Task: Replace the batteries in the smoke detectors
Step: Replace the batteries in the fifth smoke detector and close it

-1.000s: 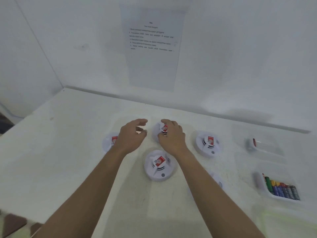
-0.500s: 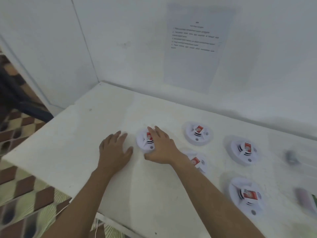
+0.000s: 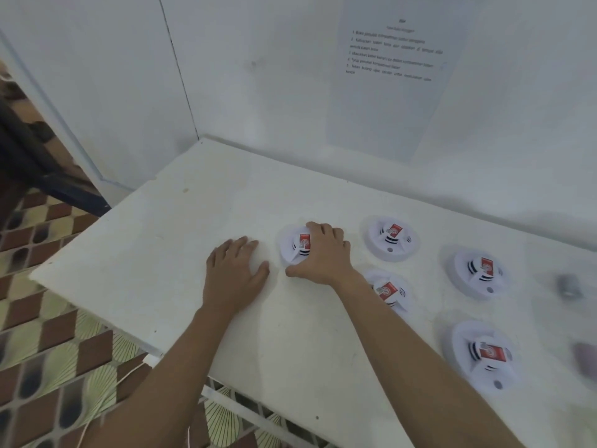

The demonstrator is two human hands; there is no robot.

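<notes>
Several white round smoke detectors with red labels lie on the white table (image 3: 181, 253). My right hand (image 3: 324, 255) lies over the leftmost smoke detector (image 3: 290, 248): its fingers curl across the top and the thumb presses against the front rim. My left hand (image 3: 234, 274) rests flat on the table just left of that detector, holding nothing. Other detectors sit at the back (image 3: 392, 239), behind my right forearm (image 3: 387, 291), farther right (image 3: 478, 273) and at the near right (image 3: 481, 354).
Two blurred grey items (image 3: 568, 286) (image 3: 588, 360) lie at the right edge. A printed instruction sheet (image 3: 391, 76) hangs on the back wall. The table's left and front edges drop to a tiled floor (image 3: 48, 367). A white side wall closes the far left corner.
The view has swung left. My right hand left the back middle detector and now lies on the leftmost one. My left hand has come down flat on the table beside it.
</notes>
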